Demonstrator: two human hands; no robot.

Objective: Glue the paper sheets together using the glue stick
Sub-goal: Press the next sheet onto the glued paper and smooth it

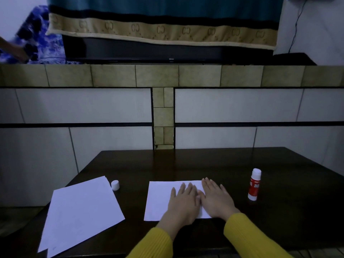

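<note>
A white paper sheet [159, 200] lies flat in the middle of the dark wooden table [214, 164]. My left hand [183, 203] and my right hand [216, 199] rest palm down on its right half, fingers spread, thumbs almost touching. A red and white glue stick [254, 184] stands upright to the right of the sheet, apart from my hands. Its white cap [115, 185] sits on the table to the left. A loose stack of white sheets [81, 213] lies at the left, angled, with its lower corner over the table's front edge.
A tiled wall [111, 107] rises right behind the table. Above it runs a tiled ledge [156, 75] with a dark screen under a hanging cloth. A person's arm [13, 50] shows at the far upper left.
</note>
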